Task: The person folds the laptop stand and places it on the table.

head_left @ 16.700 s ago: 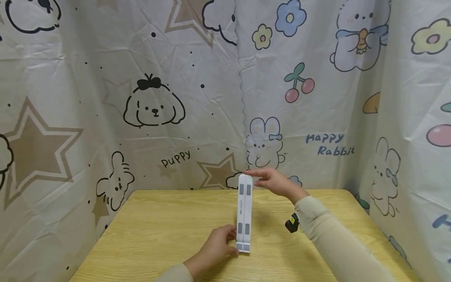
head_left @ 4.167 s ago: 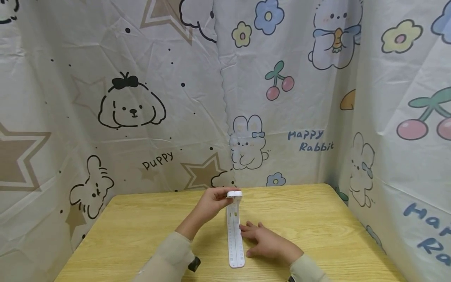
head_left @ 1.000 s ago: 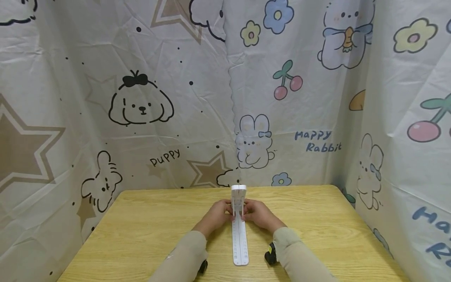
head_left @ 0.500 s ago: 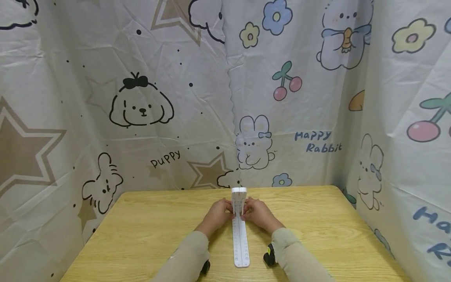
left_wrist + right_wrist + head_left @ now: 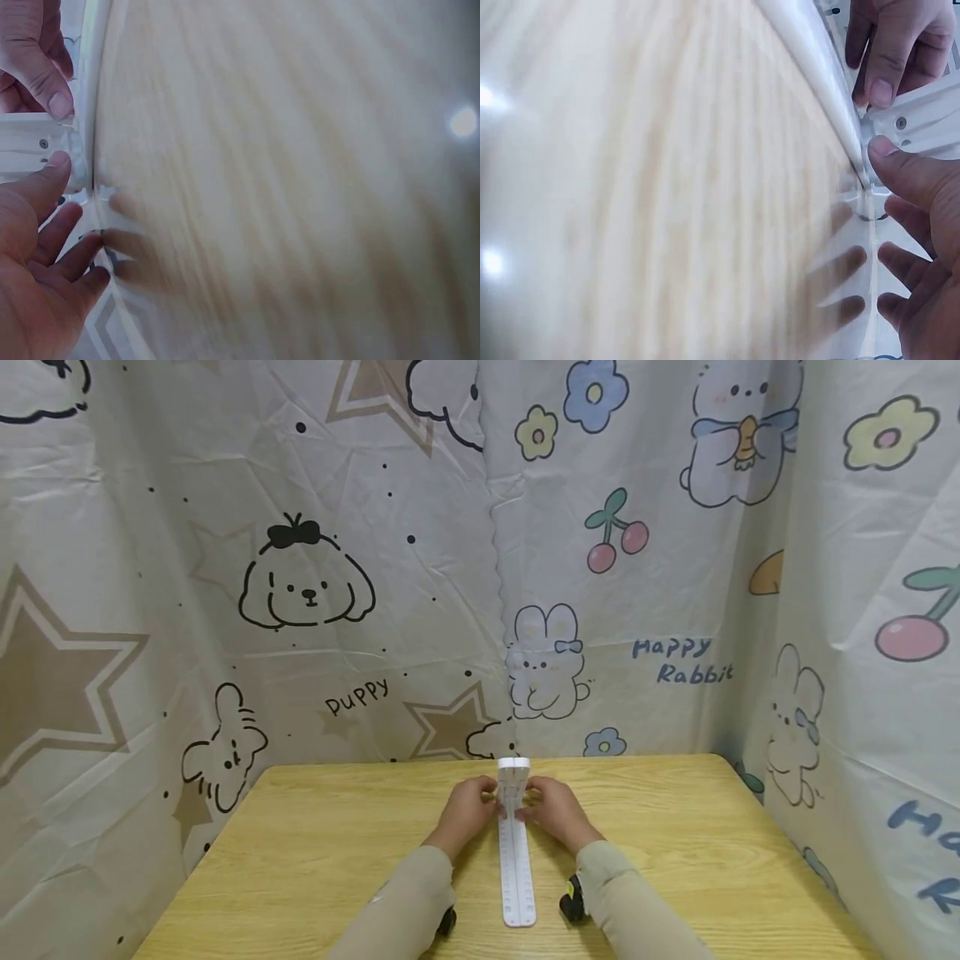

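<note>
A white folding laptop stand (image 5: 517, 868), its two rails side by side, lies lengthwise on the table with its far end raised. My left hand (image 5: 467, 814) holds the far part from the left, and my right hand (image 5: 558, 810) holds it from the right. The left wrist view shows my left thumb pressed on the white stand (image 5: 30, 142), other fingers loosely bent beside it. From the right wrist, my right thumb also touches the stand (image 5: 922, 120), with the left hand (image 5: 904, 45) opposite. The contact of the other fingers is partly hidden.
The wooden table (image 5: 337, 843) extends on both sides of the stand. Behind it and at the sides hangs a patterned cloth (image 5: 420, 610). A black wrist device (image 5: 573, 900) sits at my right sleeve.
Earlier the folded stand showed its grey pads; later my left hand held its raised end while my right was lower. Now both hands flank the far part. Over the last second they barely move.
</note>
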The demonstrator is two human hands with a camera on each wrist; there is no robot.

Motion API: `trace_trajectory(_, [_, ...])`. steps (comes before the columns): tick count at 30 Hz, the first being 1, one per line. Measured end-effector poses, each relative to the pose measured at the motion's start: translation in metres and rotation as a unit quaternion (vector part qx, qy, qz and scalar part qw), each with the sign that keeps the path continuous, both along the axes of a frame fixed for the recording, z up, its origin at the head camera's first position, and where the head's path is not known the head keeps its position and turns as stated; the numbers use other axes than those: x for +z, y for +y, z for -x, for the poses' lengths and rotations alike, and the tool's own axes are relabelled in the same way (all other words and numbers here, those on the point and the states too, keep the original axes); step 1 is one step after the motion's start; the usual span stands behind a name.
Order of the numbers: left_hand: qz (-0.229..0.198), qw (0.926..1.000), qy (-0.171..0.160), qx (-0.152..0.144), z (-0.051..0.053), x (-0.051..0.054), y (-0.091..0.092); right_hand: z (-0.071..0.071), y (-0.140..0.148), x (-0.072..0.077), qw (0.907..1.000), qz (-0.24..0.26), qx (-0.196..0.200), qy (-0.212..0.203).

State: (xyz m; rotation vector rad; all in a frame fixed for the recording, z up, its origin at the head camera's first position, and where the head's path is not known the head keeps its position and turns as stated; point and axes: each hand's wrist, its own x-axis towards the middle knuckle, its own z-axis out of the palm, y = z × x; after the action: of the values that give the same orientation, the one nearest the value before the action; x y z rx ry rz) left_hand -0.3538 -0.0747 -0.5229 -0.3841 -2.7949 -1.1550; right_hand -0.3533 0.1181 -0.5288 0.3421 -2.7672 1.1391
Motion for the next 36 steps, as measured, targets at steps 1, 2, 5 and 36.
trace_trajectory(1, [-0.01,0.9999,0.001,0.0,0.001,0.0,0.0,0.001,0.0,0.0,1.0,0.003,0.005,0.005])
trace_trajectory(2, [-0.019,0.9998,0.002,-0.001,0.002,0.0,0.001,0.002,-0.001,0.0,0.9999,0.008,0.008,0.009])
trace_trajectory(5, [-0.046,0.9989,-0.001,-0.011,0.003,0.0,0.001,0.004,-0.003,0.001,0.9995,0.024,0.012,0.015])
trace_trajectory(36, [-0.11,0.9921,-0.031,-0.053,0.013,0.001,-0.004,0.018,0.014,0.002,0.9869,0.103,0.117,-0.041])
